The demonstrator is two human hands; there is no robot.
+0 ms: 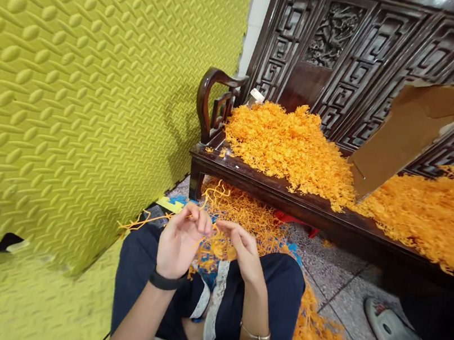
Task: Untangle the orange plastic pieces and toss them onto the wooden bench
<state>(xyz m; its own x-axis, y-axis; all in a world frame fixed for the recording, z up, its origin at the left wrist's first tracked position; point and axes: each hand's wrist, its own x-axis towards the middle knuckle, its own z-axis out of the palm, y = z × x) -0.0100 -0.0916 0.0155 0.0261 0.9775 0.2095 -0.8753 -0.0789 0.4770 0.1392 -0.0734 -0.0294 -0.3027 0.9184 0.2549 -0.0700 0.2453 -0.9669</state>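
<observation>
Over my lap [280, 297], left hand [178, 239] and right hand [243, 249] close together, both pinched on orange strands [218, 246], orange heap [290, 145] on counter [251, 177] beyond them.

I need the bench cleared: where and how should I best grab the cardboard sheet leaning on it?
Probably take the cardboard sheet by its upper end, coming from the front and above: that end leans free against the carved backrest, while its lower corner sits sunk in the orange heap.
</observation>
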